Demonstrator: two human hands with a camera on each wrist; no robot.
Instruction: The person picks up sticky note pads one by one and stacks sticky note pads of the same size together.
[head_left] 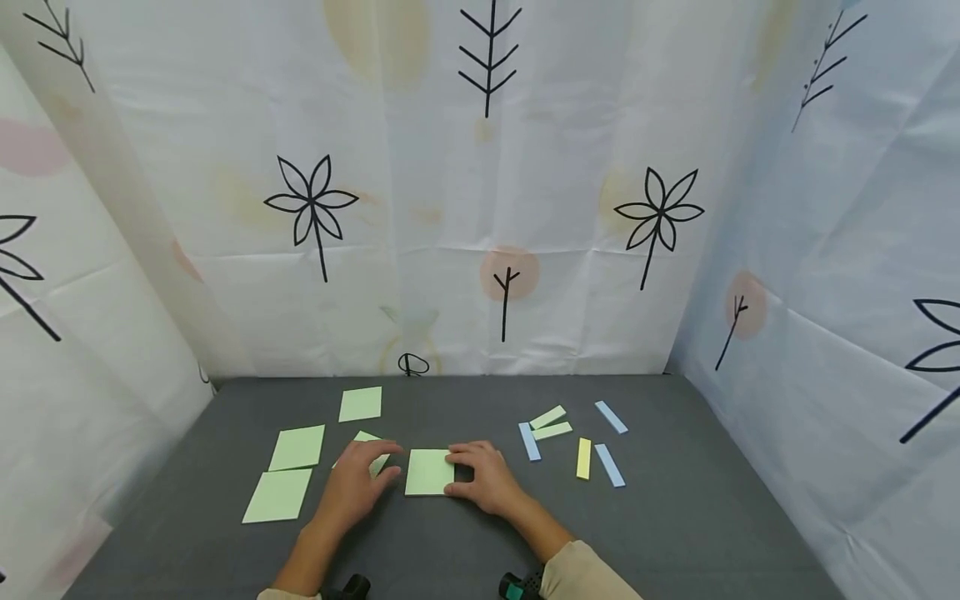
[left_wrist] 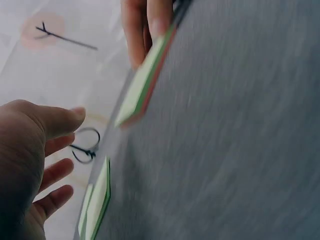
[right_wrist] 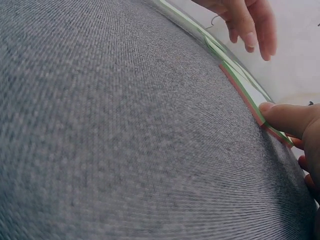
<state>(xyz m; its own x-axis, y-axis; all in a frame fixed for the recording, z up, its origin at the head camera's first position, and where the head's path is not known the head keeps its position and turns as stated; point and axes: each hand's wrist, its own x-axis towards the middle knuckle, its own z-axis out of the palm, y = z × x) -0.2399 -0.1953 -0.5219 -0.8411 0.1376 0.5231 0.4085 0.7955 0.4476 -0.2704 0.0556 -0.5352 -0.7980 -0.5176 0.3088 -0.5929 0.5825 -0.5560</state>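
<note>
So we've got the pad (head_left: 427,472) in the middle of the grey table (head_left: 712,517), green on top with a red layer under it. The right hand (head_left: 486,479) is on its right side, thumb at the near corner and fingers at the far one, pinching it. The left hand (head_left: 358,475) is just left of the pad, fingers loosely bent and spread, nothing in them. It partly hides a green card (head_left: 378,463), and we can't tell whether it's touching that.

Two more cards (head_left: 297,447) lie close together off to the left, plus a back card (head_left: 361,404) farther out. Over on the right we see the strips: a yellow strip (head_left: 583,458), three blue strips (head_left: 610,465) and two green strips (head_left: 552,431), the green ones right beside the leftmost blue one. Behind it all hangs a pale cloth (head_left: 562,183) with plant drawings.
</note>
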